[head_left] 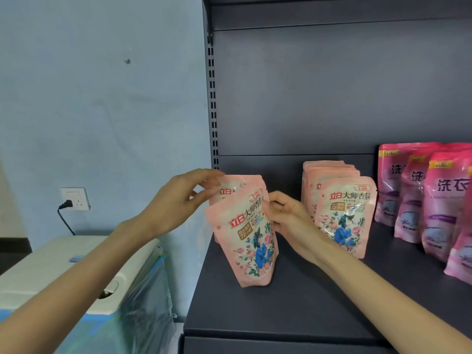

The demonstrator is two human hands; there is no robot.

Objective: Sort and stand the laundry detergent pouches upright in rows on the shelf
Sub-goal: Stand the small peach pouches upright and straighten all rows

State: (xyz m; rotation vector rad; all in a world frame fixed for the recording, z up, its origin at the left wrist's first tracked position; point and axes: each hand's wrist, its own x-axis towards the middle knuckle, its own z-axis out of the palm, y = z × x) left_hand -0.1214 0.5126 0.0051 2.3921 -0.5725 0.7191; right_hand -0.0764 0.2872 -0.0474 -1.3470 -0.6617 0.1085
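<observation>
Your left hand (176, 200) reaches in from seven o'clock, its grip pinching the top edge of a rear pink pouch (231, 186) that stands at the left end of the dark shelf (306, 302). Your right hand (286, 221) comes in from five o'clock, its grip holding the right edge of the front pink pouch (247, 238), which stands just in front of the rear one, tilted with its top leaning toward one o'clock. Its base appears to rest on the shelf.

At three o'clock of these two stands a finished row of the same pink pouches (342, 215), upright one behind another. Further toward three o'clock stand rows of magenta pouches (439, 200), close to the pink row.

Off the shelf at eight o'clock sits a white appliance (76, 264) under blue plastic wrap, below a wall socket (75, 199).

The risk here is the lean. The front pouch looks soft and narrow at the base, so if you let go before it is squared up, it may slump forward or sideways. It also stands near the shelf's left end, so a topple toward nine o'clock could carry it over that edge. Tugging the rear pouch could knock its neighbour.
</observation>
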